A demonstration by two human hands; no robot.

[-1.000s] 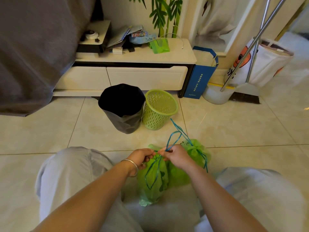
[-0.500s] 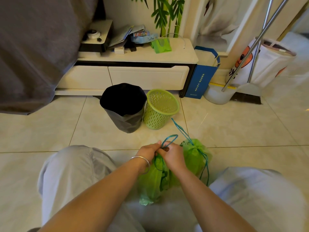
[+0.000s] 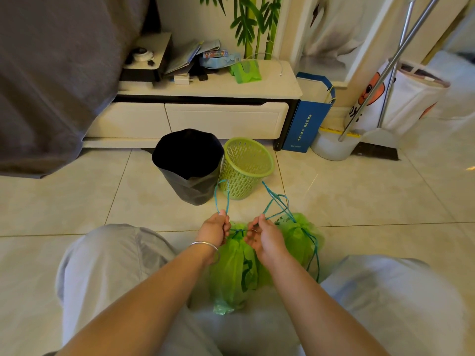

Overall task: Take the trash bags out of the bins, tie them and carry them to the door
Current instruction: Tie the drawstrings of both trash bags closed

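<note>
Tiled floor [image 3: 359, 191] is seen from the head view, with a black-lined bin [image 3: 189, 165] and a green basket [image 3: 246, 168] before a low cabinet [image 3: 205, 116]. Two green bags [image 3: 236, 263] lie between the knees. The blue cord [image 3: 222, 196] is pinched by the left hand [image 3: 214, 231]; another strand is pinched by the right hand [image 3: 262, 236]. If pulled unevenly, the thin cord could slip or tear the film. White writing on the blue carrier [image 3: 305, 124] cannot be read.
</note>
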